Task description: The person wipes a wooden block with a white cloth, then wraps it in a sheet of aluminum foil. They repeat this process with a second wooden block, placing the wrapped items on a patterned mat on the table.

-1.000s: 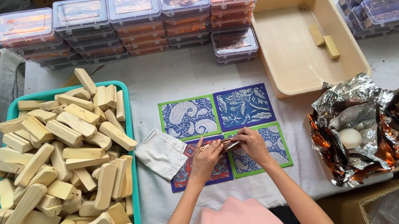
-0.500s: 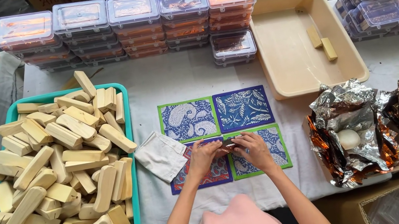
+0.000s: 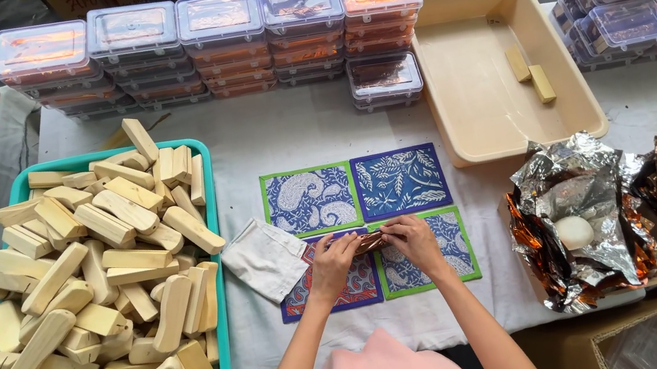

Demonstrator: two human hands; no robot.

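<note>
Two hands, the left hand (image 3: 331, 258) and right hand (image 3: 411, 235), are pinched on a small foil-wrapped piece (image 3: 372, 242) above the patterned mats (image 3: 353, 194), while a heaped tub of wooden blocks (image 3: 93, 280) is left unwrapped.

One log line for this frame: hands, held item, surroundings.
left hand: on foil piece | right hand: on foil piece | under: four mats | left: teal tub of wood blocks | right: foil pile
</note>
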